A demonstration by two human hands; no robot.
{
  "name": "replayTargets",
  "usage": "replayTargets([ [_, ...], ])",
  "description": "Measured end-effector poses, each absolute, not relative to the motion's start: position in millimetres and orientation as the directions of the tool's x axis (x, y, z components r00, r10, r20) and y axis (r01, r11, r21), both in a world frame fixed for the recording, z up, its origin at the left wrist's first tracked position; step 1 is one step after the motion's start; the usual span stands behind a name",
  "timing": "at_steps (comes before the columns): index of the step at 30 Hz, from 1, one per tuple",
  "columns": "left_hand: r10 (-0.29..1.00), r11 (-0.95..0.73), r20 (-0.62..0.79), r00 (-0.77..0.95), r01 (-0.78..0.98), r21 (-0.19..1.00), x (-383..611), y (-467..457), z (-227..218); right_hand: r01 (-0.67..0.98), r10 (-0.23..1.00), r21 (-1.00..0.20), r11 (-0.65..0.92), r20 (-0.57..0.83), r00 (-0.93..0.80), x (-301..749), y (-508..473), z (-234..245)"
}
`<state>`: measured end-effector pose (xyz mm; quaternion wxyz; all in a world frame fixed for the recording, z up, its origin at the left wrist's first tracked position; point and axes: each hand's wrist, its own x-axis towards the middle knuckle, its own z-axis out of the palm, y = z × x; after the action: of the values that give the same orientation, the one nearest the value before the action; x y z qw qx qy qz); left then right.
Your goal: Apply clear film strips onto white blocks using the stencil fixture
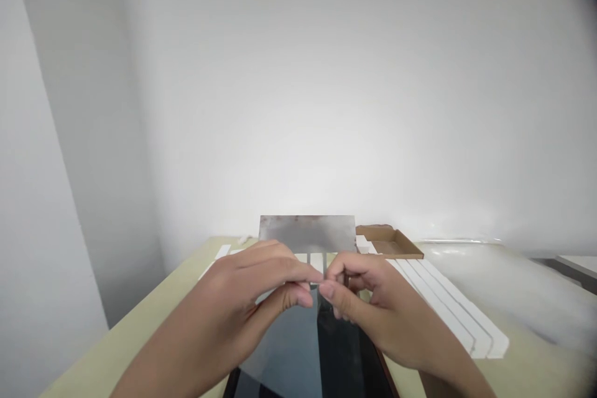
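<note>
My left hand (252, 289) reaches in from the lower left, index finger stretched forward and thumb bent beneath it. Close beside it, my right hand (368, 298) has thumb and curled fingers pinched together. The fingertips nearly meet; anything small between them is hidden. Below the hands lies a dark, glossy flat panel (342, 354) with a thin frame. A bluish-grey, translucent-looking sheet or reflection (293, 354) covers its left part, its upper edge running up to my fingers. Whether my fingers grip that edge I cannot tell.
A grey metal-looking plate (308, 233) stands behind the hands. To its right is an open cardboard tray (392, 242). Several long white strips (452, 305) lie on the pale yellow table (140, 336). Clear plastic wrapping (513, 292) spreads at right, and a white wall rises behind.
</note>
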<state>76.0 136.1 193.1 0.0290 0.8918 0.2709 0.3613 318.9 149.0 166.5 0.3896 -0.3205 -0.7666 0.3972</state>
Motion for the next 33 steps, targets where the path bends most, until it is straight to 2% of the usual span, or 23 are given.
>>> replayTargets([
  [3, 0.455, -0.883, 0.636, 0.624, 0.411, 0.228, 75.4, 136.8, 192.5, 0.089, 0.779, -0.906, 0.413, 0.300, -0.551, 320.4, 150.3, 164.9],
  [6, 0.426, -0.897, 0.641, 0.638, 0.391, 0.207, 73.8, 138.0, 191.0, 0.034, 0.768, -0.916, 0.399, 0.314, -0.559, 321.8, 151.5, 163.7],
  [11, 0.404, -0.905, 0.657, 0.636, 0.383, 0.185, 74.0, 137.8, 192.1, -0.175, 0.675, -0.933, 0.315, 0.350, -0.649, 320.3, 153.9, 162.9],
  [19, 0.323, -0.924, 0.700, 0.637, 0.373, 0.086, 73.9, 136.9, 192.8, -0.277, 0.666, -0.930, 0.241, 0.366, -0.650, 316.5, 155.2, 161.3],
  [21, 0.332, -0.926, 0.697, 0.636, 0.360, 0.112, 72.9, 135.7, 191.9, -0.263, 0.674, -0.933, 0.247, 0.360, -0.645, 316.8, 154.1, 161.4],
  [25, 0.396, -0.906, 0.698, 0.597, 0.377, 0.193, 73.9, 133.3, 191.9, -0.095, 0.755, -0.935, 0.342, 0.334, -0.565, 317.8, 149.0, 162.6],
  [30, 0.462, -0.867, 0.667, 0.585, 0.457, 0.200, 76.3, 134.3, 191.5, -0.025, 0.774, -0.921, 0.389, 0.342, -0.533, 316.7, 143.2, 164.9],
  [33, 0.461, -0.872, 0.661, 0.592, 0.440, 0.214, 75.0, 134.7, 190.7, 0.112, 0.804, -0.876, 0.469, 0.371, -0.464, 314.9, 140.7, 164.6],
])
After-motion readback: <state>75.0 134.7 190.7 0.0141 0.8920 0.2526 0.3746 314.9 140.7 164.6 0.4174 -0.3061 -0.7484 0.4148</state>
